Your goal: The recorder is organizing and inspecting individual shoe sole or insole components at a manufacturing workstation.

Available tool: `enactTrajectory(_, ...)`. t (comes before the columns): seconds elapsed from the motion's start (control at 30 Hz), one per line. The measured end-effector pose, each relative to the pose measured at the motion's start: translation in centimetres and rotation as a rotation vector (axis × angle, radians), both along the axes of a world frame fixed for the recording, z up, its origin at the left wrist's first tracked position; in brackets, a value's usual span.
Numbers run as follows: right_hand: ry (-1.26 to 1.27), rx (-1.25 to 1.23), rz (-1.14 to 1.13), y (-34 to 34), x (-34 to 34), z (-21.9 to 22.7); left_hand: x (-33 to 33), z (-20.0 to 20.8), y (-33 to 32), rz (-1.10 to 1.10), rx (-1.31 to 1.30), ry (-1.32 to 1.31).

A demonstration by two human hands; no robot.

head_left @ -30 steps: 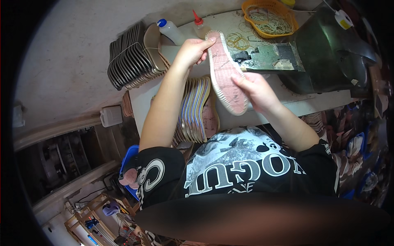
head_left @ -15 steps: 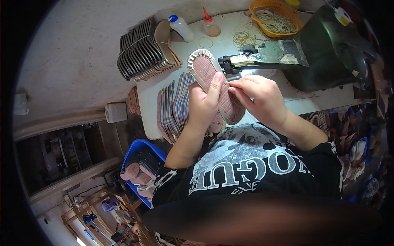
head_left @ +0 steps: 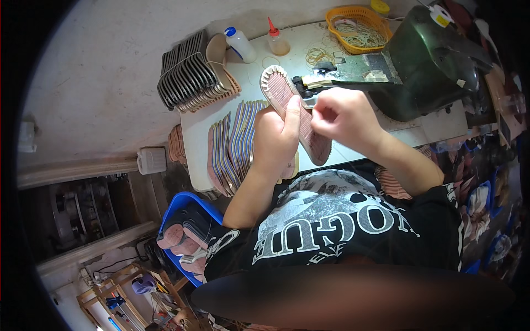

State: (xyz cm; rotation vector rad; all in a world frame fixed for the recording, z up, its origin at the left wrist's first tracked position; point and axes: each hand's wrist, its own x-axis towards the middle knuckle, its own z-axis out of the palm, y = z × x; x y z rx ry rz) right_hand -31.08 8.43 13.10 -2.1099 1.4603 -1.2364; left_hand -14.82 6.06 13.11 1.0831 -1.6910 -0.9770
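Observation:
A slipper sole (head_left: 280, 89) with a pink woven face and a pale, gathered rim at its far end is held aslant above the table's front edge. My left hand (head_left: 277, 135) grips it from the left, thumb lying across the pink face and fingers behind. On the sole's right edge, my right hand (head_left: 349, 117) is closed in a pinch, its knuckles raised; whatever sits between the fingertips is too small to make out, perhaps the rim. Just beyond both hands is the narrow arm of a dark green machine (head_left: 425, 66). A row of striped-edged soles (head_left: 234, 143) stands left of my left hand.
On the white table (head_left: 196, 127) are a tied bundle of dark soles (head_left: 185, 74), a blue-capped bottle (head_left: 240, 45), a red-tipped bottle (head_left: 279, 43), rubber bands (head_left: 320, 55) and a yellow basket (head_left: 334, 25). A blue bin (head_left: 179, 207) of soles stands below left.
My right hand has rolled over, its fingers curling tighter at the sole's edge. The sole has turned slightly, its face now narrower. The whole view has shifted a little.

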Motion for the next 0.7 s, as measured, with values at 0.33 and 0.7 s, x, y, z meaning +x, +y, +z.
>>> enactTrajectory(0.33,-0.829,0.588,0.173,2.8,-1.1,-9.5,-0.1,-4.4,-5.6,0.048,0.196,0.455)
enactTrajectory(0.7,-1.078,0.586,-0.008,2.9,-0.9,-8.6,-4.9,-6.8,-12.0,0.246,0.004,-0.368)
